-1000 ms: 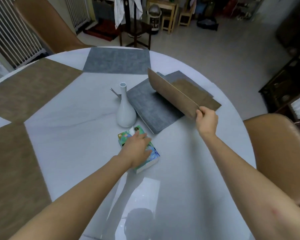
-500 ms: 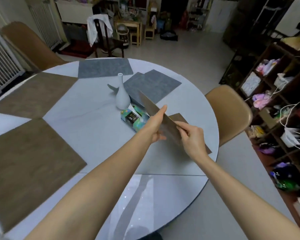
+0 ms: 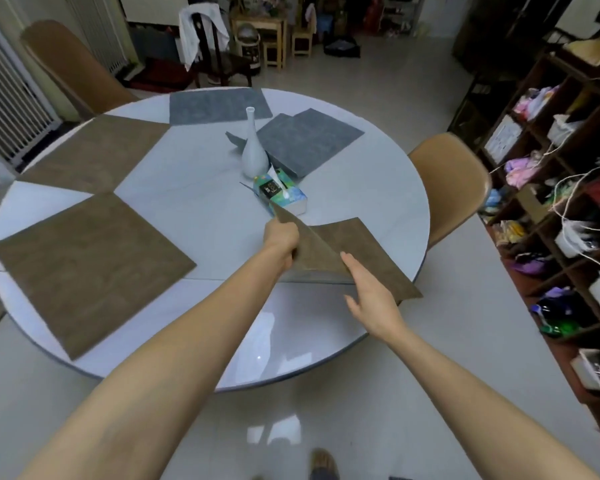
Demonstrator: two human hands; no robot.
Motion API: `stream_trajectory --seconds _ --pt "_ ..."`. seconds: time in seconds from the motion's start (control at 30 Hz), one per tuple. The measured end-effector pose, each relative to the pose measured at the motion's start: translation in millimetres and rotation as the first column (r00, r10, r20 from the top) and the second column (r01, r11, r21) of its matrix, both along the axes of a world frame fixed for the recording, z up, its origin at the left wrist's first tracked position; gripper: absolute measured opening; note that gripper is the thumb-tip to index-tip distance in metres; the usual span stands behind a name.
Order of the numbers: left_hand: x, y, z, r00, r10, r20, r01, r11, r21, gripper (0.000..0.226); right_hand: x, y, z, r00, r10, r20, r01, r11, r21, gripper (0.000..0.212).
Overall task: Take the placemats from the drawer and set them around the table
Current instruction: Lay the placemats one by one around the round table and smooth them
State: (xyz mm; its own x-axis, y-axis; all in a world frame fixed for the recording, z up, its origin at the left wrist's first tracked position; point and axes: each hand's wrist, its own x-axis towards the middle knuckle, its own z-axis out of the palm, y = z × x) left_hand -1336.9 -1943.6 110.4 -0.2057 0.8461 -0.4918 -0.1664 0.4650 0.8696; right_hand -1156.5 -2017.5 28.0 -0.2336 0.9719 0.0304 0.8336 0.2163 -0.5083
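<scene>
A brown placemat [image 3: 312, 251] is held tilted above another brown placemat [image 3: 368, 251] lying at the near right edge of the round table [image 3: 205, 202]. Its left edge is gripped by the left hand [image 3: 280, 241]; the right hand [image 3: 371, 296] is spread flat, fingers straight, beside its lower corner. A tissue box [image 3: 284, 196] and white vase [image 3: 254, 150] stand just behind, near a stack of grey placemats [image 3: 309, 140].

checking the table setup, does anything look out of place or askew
Yes: two grey placemats lie stacked crooked near the white vase, not at a seat. The left hand grips a brown placemat, tilted, not yet flat.
</scene>
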Motion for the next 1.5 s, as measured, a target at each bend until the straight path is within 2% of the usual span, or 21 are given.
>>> stream_trajectory --seconds 0.07,0.13,0.23,0.33,0.43,0.53,0.67,0.77,0.83,0.9,0.97,1.0,1.13,1.23,1.37,1.5 --pt "-16.3 -9.2 -1.0 0.999 -0.009 0.042 0.010 0.999 -0.038 0.037 14.4 2.7 -14.0 0.994 -0.096 0.045 0.100 0.990 -0.097 0.074" --pt "-33.4 -22.8 -1.7 0.994 -0.021 0.111 0.032 0.994 -0.103 0.031 29.0 5.3 -20.3 0.983 -0.121 0.139 0.143 0.977 -0.159 0.075" --pt "-63.0 -43.3 -14.2 0.992 -0.017 0.126 0.042 0.980 -0.195 0.029 33.4 9.0 -19.4 0.943 0.019 0.334 0.053 0.977 -0.206 0.078" --pt "-89.3 -61.2 -41.2 1.000 0.003 -0.010 -0.005 0.965 -0.263 0.029 15.4 18.1 -18.0 0.838 0.222 0.498 -0.154 0.973 -0.174 0.081" --pt "-106.9 -75.9 -65.8 0.967 -0.047 -0.251 -0.021 0.966 -0.259 0.022 -6.8 28.7 -13.7 0.726 0.337 0.600 -0.268 0.941 -0.205 0.080" --pt "-117.6 -78.7 -74.2 0.858 -0.130 -0.498 0.048 0.984 -0.174 0.031 -23.3 40.4 -4.0 0.685 0.360 0.634 -0.304 0.931 -0.201 0.077" --pt "-126.3 -69.7 -66.6 0.794 0.014 -0.608 -0.039 0.999 -0.028 0.032 -39.2 63.5 6.9 0.696 0.296 0.655 -0.300 0.948 -0.109 0.075" --pt "-140.5 -66.4 -82.1 0.741 0.073 -0.668 -0.179 0.979 -0.092 0.029 -50.8 69.1 0.5 0.666 0.307 0.680 -0.333 0.938 -0.098 0.077" --pt "-146.5 -74.3 -101.4 0.749 0.010 -0.662 -0.220 0.947 -0.234 0.027 -57.6 65.7 -13.7 0.618 0.353 0.702 -0.334 0.927 -0.173 0.076" --pt "-144.7 -88.4 -125.3 0.770 -0.077 -0.633 -0.192 0.919 -0.345 0.023 -62.0 59.2 -30.9 0.563 0.423 0.710 -0.334 0.902 -0.272 0.062" --pt "-139.8 -100.4 -145.3 0.772 -0.126 -0.623 -0.170 0.903 -0.394 0.025 -66.1 52.1 -42.7 0.496 0.477 0.725 -0.342 0.875 -0.342 0.051" --pt "-138.0 -104.0 -152.1 0.767 -0.107 -0.632 -0.183 0.908 -0.376 0.026 -66.3 50.4 -48.2 0.474 0.488 0.733 -0.347 0.869 -0.354 0.050" --pt "-133.6 -112.1 -153.5 0.785 0.041 -0.618 -0.215 0.954 -0.211 0.038 -59.0 43.2 -55.3 0.478 0.467 0.744 -0.348 0.878 -0.328 0.047" --pt "-127.5 -111.6 -175.1 0.819 0.030 -0.573 -0.161 0.971 -0.179 0.047 -53.0 33.7 -87.9 0.441 0.495 0.749 -0.306 0.867 -0.393 0.046" --pt "-129.5 -103.7 -176.9 0.819 -0.005 -0.574 -0.139 0.968 -0.208 0.056 -44.7 29.3 -86.9 0.454 0.450 0.769 -0.294 0.891 -0.347 0.047" --pt "-135.9 -111.2 -188.7 0.742 -0.097 -0.664 -0.169 0.930 -0.325 0.057 -38.7 26.6 -90.9 0.500 0.419 0.758 -0.261 0.907 -0.330 0.048"
